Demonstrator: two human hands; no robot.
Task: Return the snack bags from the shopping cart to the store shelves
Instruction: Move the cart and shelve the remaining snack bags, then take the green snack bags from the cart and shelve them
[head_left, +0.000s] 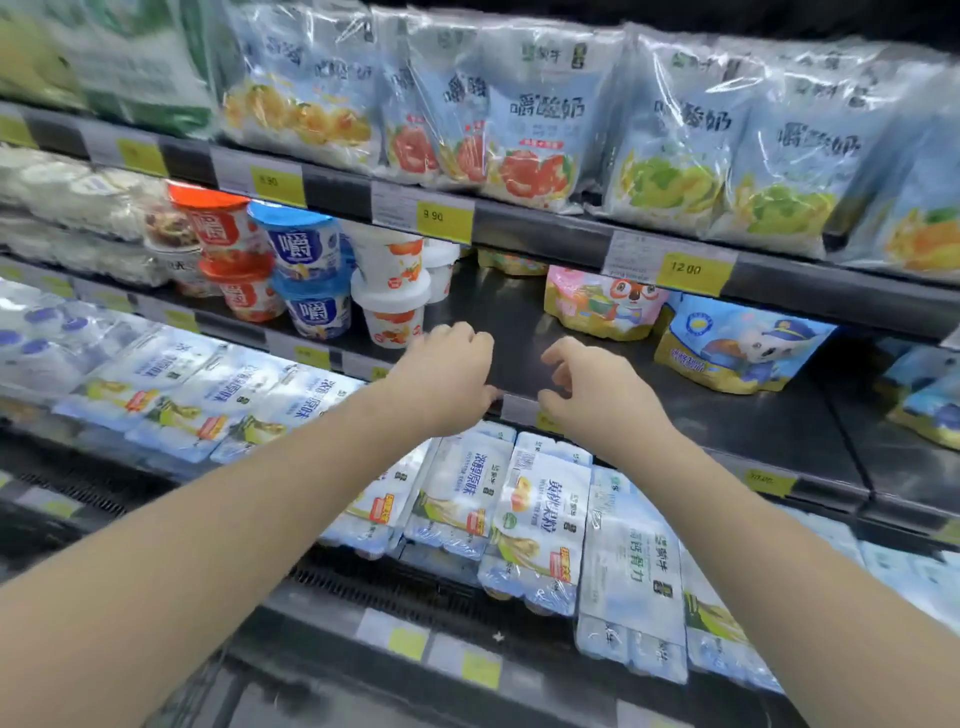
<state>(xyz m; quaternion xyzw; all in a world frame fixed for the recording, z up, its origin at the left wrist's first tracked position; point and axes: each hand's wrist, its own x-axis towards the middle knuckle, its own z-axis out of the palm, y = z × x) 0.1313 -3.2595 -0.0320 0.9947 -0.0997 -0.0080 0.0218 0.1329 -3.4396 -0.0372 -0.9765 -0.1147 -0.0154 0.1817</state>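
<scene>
I saw the left hand and right hand loosely curled, gripping nothing, above the front edge of the shelf. 2 snack bags, a pink bag and a blue bag, lay on it to their right; cups stood to the left.

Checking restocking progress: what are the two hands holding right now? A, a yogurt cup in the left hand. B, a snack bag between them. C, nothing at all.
C: the left hand and right hand are loosely curled and empty, over the bare shelf between the cups and the cartoon pouches.
</scene>
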